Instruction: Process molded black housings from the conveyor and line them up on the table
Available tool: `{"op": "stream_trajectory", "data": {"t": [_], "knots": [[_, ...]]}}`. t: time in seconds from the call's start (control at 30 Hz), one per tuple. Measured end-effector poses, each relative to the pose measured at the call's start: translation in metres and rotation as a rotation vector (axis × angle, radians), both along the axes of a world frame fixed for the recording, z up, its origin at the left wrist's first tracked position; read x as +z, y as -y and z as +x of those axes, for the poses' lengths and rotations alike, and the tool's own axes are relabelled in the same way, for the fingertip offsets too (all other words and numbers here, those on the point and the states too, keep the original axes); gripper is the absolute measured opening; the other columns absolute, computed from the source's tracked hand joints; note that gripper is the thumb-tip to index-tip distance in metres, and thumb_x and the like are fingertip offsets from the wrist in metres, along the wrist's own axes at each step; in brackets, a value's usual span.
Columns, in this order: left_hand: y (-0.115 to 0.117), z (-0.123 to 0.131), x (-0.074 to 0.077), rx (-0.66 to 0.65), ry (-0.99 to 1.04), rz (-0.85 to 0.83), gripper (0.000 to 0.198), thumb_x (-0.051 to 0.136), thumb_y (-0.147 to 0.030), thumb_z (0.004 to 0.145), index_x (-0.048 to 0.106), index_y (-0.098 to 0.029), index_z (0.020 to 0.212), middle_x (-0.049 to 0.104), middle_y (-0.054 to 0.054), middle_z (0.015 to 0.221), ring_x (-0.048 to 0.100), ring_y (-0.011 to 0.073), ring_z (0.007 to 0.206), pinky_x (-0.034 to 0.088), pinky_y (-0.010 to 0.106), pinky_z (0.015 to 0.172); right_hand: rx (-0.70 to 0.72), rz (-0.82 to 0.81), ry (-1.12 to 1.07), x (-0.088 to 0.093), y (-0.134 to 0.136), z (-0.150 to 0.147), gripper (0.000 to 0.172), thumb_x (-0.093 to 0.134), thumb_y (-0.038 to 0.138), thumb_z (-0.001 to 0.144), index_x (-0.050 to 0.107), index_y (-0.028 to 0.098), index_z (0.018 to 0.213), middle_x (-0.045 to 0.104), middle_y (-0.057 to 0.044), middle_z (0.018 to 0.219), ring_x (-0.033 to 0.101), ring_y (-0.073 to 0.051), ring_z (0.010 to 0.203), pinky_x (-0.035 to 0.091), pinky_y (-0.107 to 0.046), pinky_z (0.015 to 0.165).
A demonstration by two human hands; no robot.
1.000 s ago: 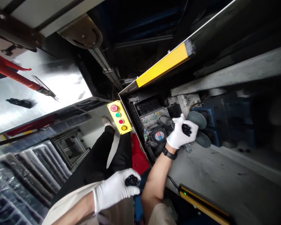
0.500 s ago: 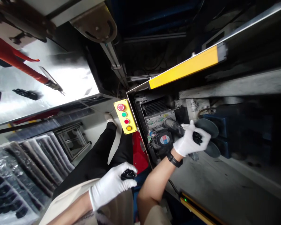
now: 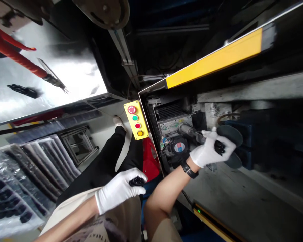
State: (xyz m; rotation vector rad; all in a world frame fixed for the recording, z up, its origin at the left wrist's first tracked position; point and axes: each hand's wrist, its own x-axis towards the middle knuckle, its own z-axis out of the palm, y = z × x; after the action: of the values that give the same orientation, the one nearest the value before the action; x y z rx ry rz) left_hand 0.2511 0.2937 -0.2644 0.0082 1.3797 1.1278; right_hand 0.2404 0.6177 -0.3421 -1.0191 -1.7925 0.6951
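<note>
White-gloved left hand (image 3: 118,191) is closed around a small black knobbly object (image 3: 137,181), down near the yellow push-button box (image 3: 136,119), and sits a touch further left of that box than a second ago. Past the grey metal cylinder (image 3: 188,129), the gloved right hand (image 3: 212,151) (black wristband (image 3: 189,169) on it, btw) has slid further from the box, wrapped around a second black knobbly object (image 3: 219,147), right beside two dark grey discs (image 3: 229,132). Both grips look snug.
</note>
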Motion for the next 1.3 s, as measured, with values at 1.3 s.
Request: {"op": "stream_trajectory", "data": {"t": [1.3], "knots": [[0.548,-0.399,-0.145,1.018,-0.864,-0.704,0.017,0.085,-0.009,0.084,0.080,-0.018,0.097,0.077,0.010,0.114,0.067,0.0284,0.116,0.052,0.043,0.111,1.886,-0.124,0.860,-0.017,0.794,-0.522,0.033,0.070,0.001,0.094,0.073,0.010,0.125,0.081,-0.010,0.117,0.073,-0.017,0.104,0.054,-0.029,0.106]]}}
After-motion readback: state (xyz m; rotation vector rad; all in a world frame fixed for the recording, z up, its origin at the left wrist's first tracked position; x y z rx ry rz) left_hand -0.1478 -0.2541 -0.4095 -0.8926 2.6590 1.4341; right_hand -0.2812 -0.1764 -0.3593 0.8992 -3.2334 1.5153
